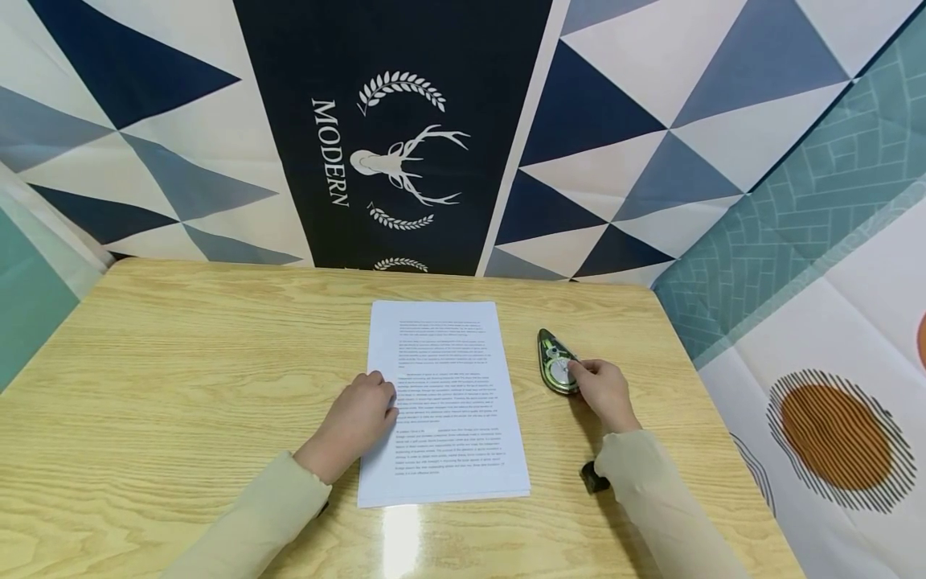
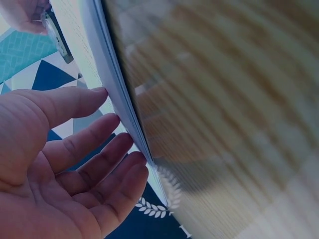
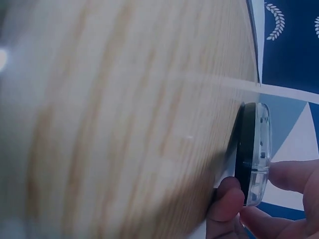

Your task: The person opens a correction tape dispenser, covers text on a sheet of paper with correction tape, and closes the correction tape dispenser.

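Observation:
A stack of printed paper sheets [image 1: 456,394] lies on the wooden table. At its left edge is my left hand [image 1: 359,416], palm side down. In the left wrist view, the fingertips [image 2: 125,142] and thumb touch the stack's side, loosely bent without gripping it. To the right of the paper, my right hand [image 1: 606,394] pinches the wide end of a teardrop-shaped correction tape [image 1: 555,368], green and black with a clear cover. The right wrist view shows the correction tape [image 3: 256,149] edge-on, between the thumb and the curled fingers; its underside is at or near the tabletop.
The light wooden table [image 1: 217,362] stretches out on both sides of the paper. A patterned cloth [image 1: 391,161] with triangles and a deer head hangs behind the table's far edge. Another patterned cloth [image 1: 810,322] hangs at the right. A black wrist-worn piece [image 1: 595,477] sits under the right sleeve.

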A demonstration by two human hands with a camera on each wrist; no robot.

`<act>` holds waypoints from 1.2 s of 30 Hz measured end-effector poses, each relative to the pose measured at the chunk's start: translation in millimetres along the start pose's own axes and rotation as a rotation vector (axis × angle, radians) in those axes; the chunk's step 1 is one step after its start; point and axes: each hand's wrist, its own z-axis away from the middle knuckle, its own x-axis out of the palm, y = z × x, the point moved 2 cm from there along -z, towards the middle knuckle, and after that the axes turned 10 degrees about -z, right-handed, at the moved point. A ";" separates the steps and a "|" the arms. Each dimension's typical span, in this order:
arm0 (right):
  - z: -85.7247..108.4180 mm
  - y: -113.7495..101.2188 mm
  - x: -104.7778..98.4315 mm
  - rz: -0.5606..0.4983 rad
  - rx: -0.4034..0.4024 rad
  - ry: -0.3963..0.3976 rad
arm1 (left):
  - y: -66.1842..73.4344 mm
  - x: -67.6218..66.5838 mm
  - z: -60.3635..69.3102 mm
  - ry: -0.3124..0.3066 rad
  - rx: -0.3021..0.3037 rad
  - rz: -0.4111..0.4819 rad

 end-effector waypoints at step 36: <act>3.2 -5.9 -11.9 0.074 -0.081 0.022 | -1.1 -0.3 -0.8 -0.042 -0.026 -0.005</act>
